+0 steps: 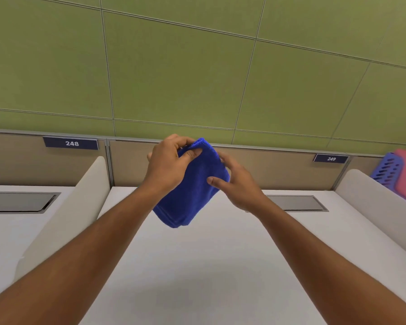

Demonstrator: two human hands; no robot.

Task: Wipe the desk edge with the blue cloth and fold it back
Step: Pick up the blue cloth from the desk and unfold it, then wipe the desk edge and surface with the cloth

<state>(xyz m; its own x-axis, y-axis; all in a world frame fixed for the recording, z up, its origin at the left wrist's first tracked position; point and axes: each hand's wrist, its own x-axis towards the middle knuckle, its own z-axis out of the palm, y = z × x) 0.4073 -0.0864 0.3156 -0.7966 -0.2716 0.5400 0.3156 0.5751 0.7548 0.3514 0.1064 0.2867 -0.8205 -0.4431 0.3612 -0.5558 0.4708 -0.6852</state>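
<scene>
Forearms reach fwd from the bottom corners over the white worktop (pixel 197 266), w/ nothing lying on the near part. Both hands meet mid-frame, holding the blue cloth (pixel 192 195) up in the air, clear of the surface. Left hand (pixel 168 165) pinches the cloth's top corner btwn thumb and curled fingers; right hand (pixel 234 184) has thumb pressed on the front face, fingers half-spread behind its right edge. Cloth looks already folded into a thick pad, layered edges showing at top and bottom corner, hanging diamond-wise. Probably held aloft to square up the layers, either readying a wiping pad or finishing the fold; can't tell which.

Further back: curved cream dividers (pixel 80 202) each side mark off the bay, and a grey cable flap (pixel 298 202) is set flush in the worktop behind the right hand. Beige partition carries navy plates reading "248" (pixel 71 143) and "249" (pixel 331 158), presumably seat nos. Purple slotted basket (pixel 388 170) w/ sth pink sits far right. Green panelled wall (pixel 197 66) beyond.
</scene>
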